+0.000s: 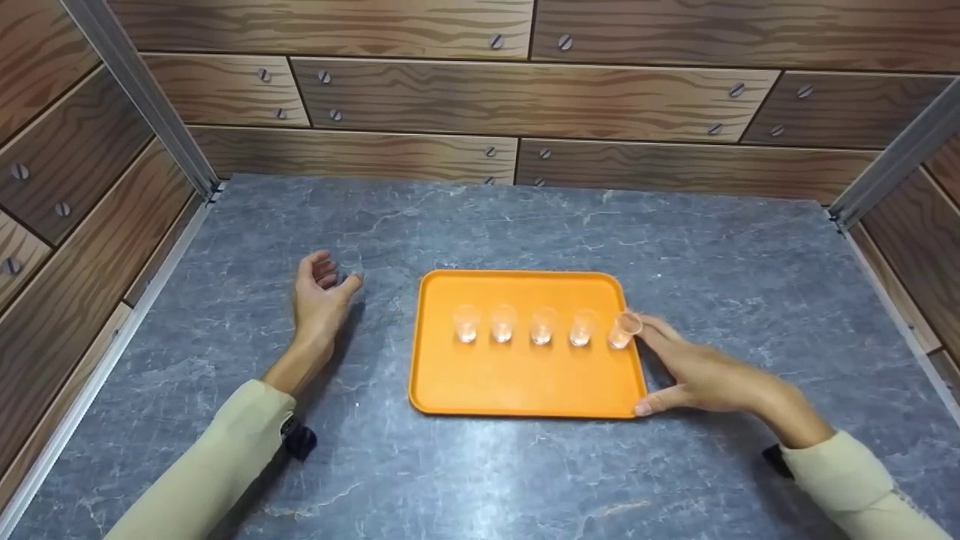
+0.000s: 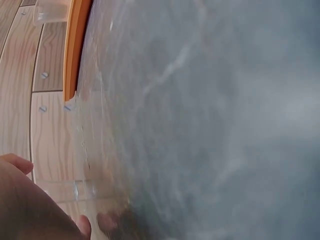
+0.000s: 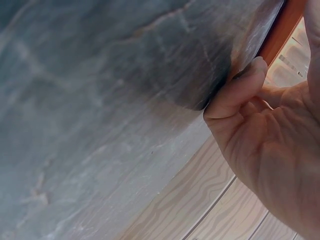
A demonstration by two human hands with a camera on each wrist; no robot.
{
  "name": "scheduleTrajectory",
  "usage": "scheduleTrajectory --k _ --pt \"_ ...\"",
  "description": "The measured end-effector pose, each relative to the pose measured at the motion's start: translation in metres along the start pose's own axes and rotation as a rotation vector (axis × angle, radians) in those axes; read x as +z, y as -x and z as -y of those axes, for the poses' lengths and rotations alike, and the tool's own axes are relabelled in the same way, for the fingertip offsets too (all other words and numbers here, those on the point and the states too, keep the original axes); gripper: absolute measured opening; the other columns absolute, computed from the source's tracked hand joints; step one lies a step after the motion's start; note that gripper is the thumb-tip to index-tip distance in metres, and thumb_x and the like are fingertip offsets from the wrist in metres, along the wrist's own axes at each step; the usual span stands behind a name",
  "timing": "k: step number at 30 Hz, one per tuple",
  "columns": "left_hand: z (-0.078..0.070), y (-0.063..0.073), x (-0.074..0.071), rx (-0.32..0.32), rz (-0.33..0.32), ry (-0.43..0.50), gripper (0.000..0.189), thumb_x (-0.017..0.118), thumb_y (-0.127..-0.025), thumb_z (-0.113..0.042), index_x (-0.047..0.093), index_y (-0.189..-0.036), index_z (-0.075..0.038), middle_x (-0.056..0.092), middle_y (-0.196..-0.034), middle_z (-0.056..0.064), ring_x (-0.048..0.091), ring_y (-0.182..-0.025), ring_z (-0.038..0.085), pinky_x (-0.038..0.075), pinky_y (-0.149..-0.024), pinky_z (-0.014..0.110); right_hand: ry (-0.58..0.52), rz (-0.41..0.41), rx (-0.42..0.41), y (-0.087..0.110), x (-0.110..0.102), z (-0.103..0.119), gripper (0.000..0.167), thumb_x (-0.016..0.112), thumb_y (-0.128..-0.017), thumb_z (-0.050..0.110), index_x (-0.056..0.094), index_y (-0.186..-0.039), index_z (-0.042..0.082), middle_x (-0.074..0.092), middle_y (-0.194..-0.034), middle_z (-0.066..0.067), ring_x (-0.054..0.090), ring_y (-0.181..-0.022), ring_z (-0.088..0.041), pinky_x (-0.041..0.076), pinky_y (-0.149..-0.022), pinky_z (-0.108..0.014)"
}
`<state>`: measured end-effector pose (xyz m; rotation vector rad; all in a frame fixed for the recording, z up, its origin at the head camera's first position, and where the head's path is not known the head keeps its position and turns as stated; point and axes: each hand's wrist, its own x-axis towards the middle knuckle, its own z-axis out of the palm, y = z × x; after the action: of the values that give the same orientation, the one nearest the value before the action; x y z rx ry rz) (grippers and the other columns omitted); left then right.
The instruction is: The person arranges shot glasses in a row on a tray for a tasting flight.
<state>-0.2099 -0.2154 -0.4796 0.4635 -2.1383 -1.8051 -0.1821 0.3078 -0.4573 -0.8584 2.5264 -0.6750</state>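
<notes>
An orange tray (image 1: 525,382) lies on the table with a row of several small clear cups (image 1: 541,328) on it. The rightmost cup (image 1: 622,331) leans a little near the tray's right edge. Beside that edge my right hand (image 1: 701,375) is spread, the thumb touching the front right corner and the fingertips by the leaning cup; whether they touch it cannot be told. Left of the tray, my left hand (image 1: 319,300) has its fingers loosely bent near another clear cup (image 1: 350,262). In the left wrist view this cup (image 2: 80,190) stands on the table, apart from the visible fingertips.
The grey marbled table (image 1: 480,225) is bounded by wood-patterned walls (image 1: 420,97) at the back and sides. Metal posts (image 1: 154,97) stand at the back corners. A dark device (image 1: 300,441) is worn at the left wrist, another (image 1: 778,460) at the right.
</notes>
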Motion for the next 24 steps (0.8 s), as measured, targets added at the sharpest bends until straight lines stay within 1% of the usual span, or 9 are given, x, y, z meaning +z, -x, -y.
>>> scheduleTrajectory --k 5,10,14,17,21,24 --pt "-0.001 -0.003 0.001 0.016 0.006 0.006 0.062 0.077 -0.096 -0.007 0.053 -0.152 0.005 0.056 -0.148 0.022 0.054 -0.134 0.036 0.044 -0.114 0.041 0.005 0.014 0.021 -0.001 0.000 0.000 0.120 0.082 -0.090 0.063 0.013 -0.176 0.015 0.011 -0.180 -0.016 0.040 -0.149 -0.053 0.038 -0.115 -0.074" --pt "-0.004 -0.006 0.002 0.016 0.011 0.025 0.054 0.076 -0.096 -0.005 0.059 -0.146 0.005 0.060 -0.142 0.024 0.057 -0.129 0.035 0.050 -0.107 0.039 -0.005 0.016 0.028 -0.002 0.000 0.000 0.121 0.083 -0.089 0.062 0.013 -0.176 0.014 0.010 -0.180 -0.018 0.037 -0.150 -0.055 0.036 -0.116 -0.074" --pt "-0.005 -0.009 0.004 0.016 0.007 0.035 0.049 0.075 -0.096 -0.001 0.062 -0.142 0.006 0.063 -0.136 0.025 0.060 -0.124 0.033 0.052 -0.102 0.035 -0.003 0.018 0.032 -0.001 0.000 0.000 0.121 0.082 -0.089 0.063 0.013 -0.176 0.014 0.010 -0.180 -0.018 0.037 -0.150 -0.055 0.035 -0.117 -0.074" --pt "-0.006 -0.010 0.005 0.013 0.005 0.018 0.048 0.075 -0.095 0.000 0.062 -0.141 0.006 0.064 -0.132 0.023 0.060 -0.122 0.031 0.052 -0.100 0.033 -0.003 0.021 0.029 -0.001 0.000 0.001 0.122 0.082 -0.089 0.062 0.012 -0.176 0.013 0.009 -0.180 -0.020 0.039 -0.149 -0.057 0.036 -0.115 -0.075" --pt "-0.007 -0.012 0.004 -0.010 0.007 -0.006 0.050 0.075 -0.095 -0.001 0.061 -0.142 0.007 0.064 -0.132 0.022 0.060 -0.123 0.031 0.051 -0.101 0.033 0.009 0.020 0.026 0.000 -0.001 0.001 0.122 0.082 -0.089 0.062 0.012 -0.176 0.013 0.010 -0.180 -0.020 0.042 -0.146 -0.057 0.038 -0.114 -0.075" --pt "-0.007 -0.013 0.005 -0.024 0.000 -0.023 0.048 0.075 -0.094 -0.002 0.061 -0.139 0.008 0.064 -0.131 0.022 0.060 -0.122 0.031 0.051 -0.099 0.032 0.016 0.017 0.026 0.001 -0.001 0.001 0.122 0.082 -0.089 0.063 0.012 -0.176 0.012 0.010 -0.179 -0.020 0.043 -0.145 -0.057 0.038 -0.114 -0.075"
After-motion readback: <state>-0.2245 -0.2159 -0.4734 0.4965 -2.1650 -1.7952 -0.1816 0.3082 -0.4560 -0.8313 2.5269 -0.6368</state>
